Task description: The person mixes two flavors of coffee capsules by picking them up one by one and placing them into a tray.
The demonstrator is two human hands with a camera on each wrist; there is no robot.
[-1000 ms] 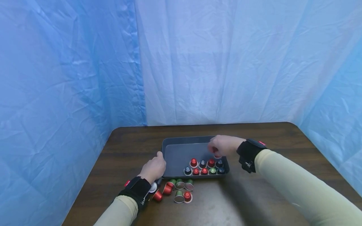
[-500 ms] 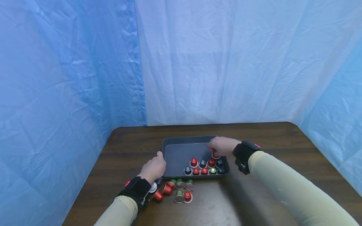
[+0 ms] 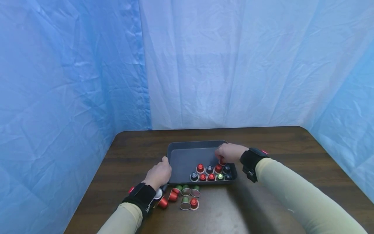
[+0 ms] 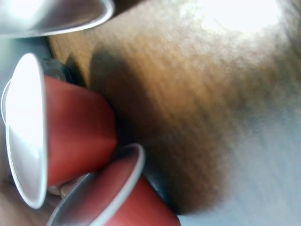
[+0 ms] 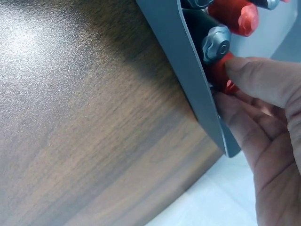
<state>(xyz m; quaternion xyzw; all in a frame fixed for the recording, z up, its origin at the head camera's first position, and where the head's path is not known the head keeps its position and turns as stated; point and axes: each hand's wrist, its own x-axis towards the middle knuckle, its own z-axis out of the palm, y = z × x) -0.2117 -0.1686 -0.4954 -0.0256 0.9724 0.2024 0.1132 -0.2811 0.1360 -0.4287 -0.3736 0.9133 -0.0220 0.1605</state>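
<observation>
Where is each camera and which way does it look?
Head: on the head, looking forward and down at the tray, left hand and right hand; sleeves show.
Left wrist: on that wrist, facing red capsules and table; some hand, blurred, lower left.
Right wrist: on that wrist, facing the right hand pinching a red capsule in the tray.
Shared: head and right wrist both show that capsule.

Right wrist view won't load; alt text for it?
A right hand pinches a red capsule just inside the rim of a gray tray, beside a silver-tipped dark capsule. Another red capsule shows near the frame's top; the tray sits on a wood-grain table.
</observation>
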